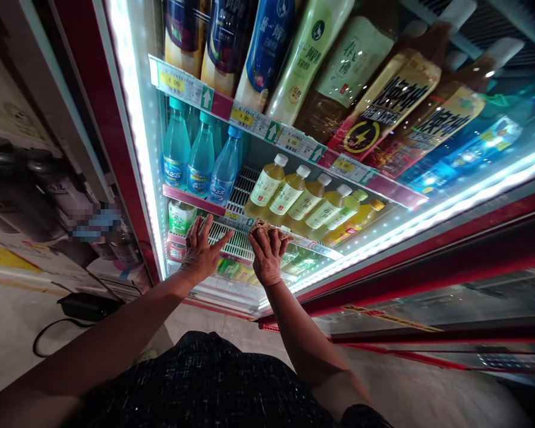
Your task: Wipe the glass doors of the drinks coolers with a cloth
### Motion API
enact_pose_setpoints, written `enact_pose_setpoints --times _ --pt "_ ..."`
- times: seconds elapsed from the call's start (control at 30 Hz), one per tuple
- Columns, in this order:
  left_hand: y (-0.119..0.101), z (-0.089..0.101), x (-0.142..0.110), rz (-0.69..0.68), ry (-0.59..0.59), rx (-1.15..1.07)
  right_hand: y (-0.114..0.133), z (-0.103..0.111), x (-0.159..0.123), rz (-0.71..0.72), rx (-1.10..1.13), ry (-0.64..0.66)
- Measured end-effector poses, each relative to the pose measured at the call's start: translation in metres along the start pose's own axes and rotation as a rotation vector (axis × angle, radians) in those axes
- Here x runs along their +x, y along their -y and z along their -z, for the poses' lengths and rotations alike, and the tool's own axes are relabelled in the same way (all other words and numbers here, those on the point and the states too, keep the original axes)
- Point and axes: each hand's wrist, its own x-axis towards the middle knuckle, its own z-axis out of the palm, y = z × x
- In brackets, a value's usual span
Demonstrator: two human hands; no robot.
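My right hand [267, 257] presses a crumpled brownish cloth [274, 227] against the front edge of a wire shelf in a lit drinks cooler. Behind the cloth stand several tea bottles [289, 196] with white caps and pale labels. With its fingers spread and nothing in them, my left hand [200, 249] is at the lower wire shelf [237, 239]; whether its fingertips touch the shelf I cannot tell. Just left of it is a green-labelled bottle [181, 215]. Blue-tinted bottles [200, 157] stand above, left of a bare strip of rack.
The upper shelf's price strip [289, 139] runs below several large bottles [356, 59]. A red-framed glass door [428, 273] stands at the right. Dark bottles [49, 184] fill a rack at the left, with a black bag [89, 307] below it.
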Motion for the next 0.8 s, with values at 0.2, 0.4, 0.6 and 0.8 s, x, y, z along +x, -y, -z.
enact_pose_setpoints --times 0.2,0.4,0.6,0.8 --pt "0.012 0.005 -0.001 -0.058 -0.01 -0.001 0.021 -0.012 0.01 0.068 0.01 0.068" --pt "0.025 0.009 -0.002 -0.081 -0.013 -0.002 0.036 -0.02 0.032 0.059 0.023 0.08" --pt "0.041 0.02 -0.001 -0.074 -0.011 -0.031 0.048 -0.016 0.047 0.134 0.021 0.136" --pt "0.063 0.029 0.001 0.056 -0.035 -0.034 0.061 -0.018 0.071 0.111 -0.004 0.068"
